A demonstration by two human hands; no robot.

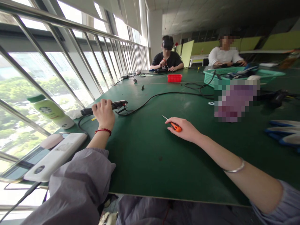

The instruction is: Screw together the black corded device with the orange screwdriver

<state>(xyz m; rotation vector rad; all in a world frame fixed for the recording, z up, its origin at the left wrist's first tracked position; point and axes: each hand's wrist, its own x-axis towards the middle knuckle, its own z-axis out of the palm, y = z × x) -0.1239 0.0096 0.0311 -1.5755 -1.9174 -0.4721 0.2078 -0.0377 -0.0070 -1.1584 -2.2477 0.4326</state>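
A dark green table [150, 156] fills a long room. It runs beside a window [47, 78] with slanted metal rails [77, 26]. At the far end two other people sit at work, one in black [167, 57] and one in white [225, 54]. Between them and the near end lie a red tray [174, 78], a teal basket [267, 74] and a black cable [164, 93] that snakes across the top. Blue gloves [282, 132] lie at the right edge. A bottle [50, 111] and a white device [55, 156] sit on the sill at the left.

The left hand [104, 114] rests near the table's left edge, its fingers [103, 102] curled down over a black tool [119, 104] that lies flat on the top. The cable runs out from the tool's end.

The right hand [185, 128] lies on the table near the middle, well apart from the left. Its fingers are closed round the orange handle of a screwdriver [174, 126]. The thin shaft points up and left toward the tool. Whether the tip touches the table cannot be told.
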